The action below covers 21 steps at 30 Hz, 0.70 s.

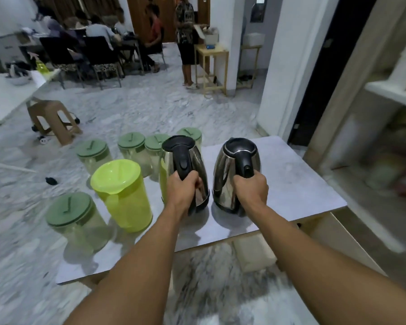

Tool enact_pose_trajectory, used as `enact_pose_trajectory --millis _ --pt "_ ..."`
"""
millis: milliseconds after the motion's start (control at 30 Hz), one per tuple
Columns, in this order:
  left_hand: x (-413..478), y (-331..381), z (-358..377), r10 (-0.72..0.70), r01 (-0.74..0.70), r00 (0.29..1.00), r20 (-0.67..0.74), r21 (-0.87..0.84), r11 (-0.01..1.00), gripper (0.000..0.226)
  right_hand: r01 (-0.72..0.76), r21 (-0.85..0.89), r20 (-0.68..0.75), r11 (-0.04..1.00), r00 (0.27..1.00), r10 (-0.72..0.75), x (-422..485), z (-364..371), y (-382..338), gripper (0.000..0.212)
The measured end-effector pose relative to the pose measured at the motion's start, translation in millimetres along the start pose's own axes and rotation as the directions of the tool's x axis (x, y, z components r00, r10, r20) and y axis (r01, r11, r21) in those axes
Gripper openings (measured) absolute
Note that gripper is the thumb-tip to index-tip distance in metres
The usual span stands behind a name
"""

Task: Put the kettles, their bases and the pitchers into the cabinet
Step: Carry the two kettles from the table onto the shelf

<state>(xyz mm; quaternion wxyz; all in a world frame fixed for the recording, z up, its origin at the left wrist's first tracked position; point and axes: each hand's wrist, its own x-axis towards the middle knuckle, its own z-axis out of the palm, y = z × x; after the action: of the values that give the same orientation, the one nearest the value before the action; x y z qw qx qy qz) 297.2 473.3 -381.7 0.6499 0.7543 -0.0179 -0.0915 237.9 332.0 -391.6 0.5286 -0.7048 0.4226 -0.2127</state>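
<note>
Two steel kettles with black lids and handles are over a low grey table (pixel 291 184). My left hand (pixel 183 187) grips the handle of the left kettle (pixel 195 165), which tilts. My right hand (pixel 251 190) grips the handle of the right kettle (pixel 230 174), upright just above or on the tabletop. A lime-green pitcher (pixel 124 195) stands left of them; a second lime pitcher (pixel 163 177) is mostly hidden behind the left kettle. Several clear pitchers with dark green lids (pixel 80 221) (pixel 93 156) (pixel 133 148) stand around. No kettle bases show.
An open cabinet with white shelves (pixel 394 92) stands blurred at the right. A brown plastic stool (pixel 53 118) sits on the marble floor at the left. Seated people, chairs and a standing person (pixel 185 41) fill the far room. A white table (pixel 5 99) is at the far left.
</note>
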Motion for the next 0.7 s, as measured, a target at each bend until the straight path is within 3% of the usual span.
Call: enact_pose_trajectory --millis 200,300,433,600,700 --pt "-34 85 -8 0.218 -0.211 0.974 0.061 -0.097 0.973 0.022 0.158 0.158 -0.285 0.975 0.953 -0.108 -49 -75 -53 0.009" --pt "-66 123 -2 0.29 -0.281 0.956 0.039 -0.163 0.946 0.046 0.247 0.251 -0.409 0.936 0.904 -0.129 -85 -122 -75 0.028" --pt "-121 157 28 0.352 -0.313 0.922 0.161 -0.225 0.923 0.066 0.331 0.371 -0.58 0.868 0.813 -0.062 -130 -194 -86 0.052" --pt "-197 185 77 0.361 -0.257 0.867 0.344 -0.312 0.915 0.066 0.356 0.246 -0.774 0.901 0.633 -0.039 -184 -288 -82 0.062" --pt "-245 196 109 0.418 -0.33 0.781 0.464 -0.262 0.907 0.045 0.27 0.107 -0.854 0.957 0.518 -0.05 -218 -345 -69 0.042"
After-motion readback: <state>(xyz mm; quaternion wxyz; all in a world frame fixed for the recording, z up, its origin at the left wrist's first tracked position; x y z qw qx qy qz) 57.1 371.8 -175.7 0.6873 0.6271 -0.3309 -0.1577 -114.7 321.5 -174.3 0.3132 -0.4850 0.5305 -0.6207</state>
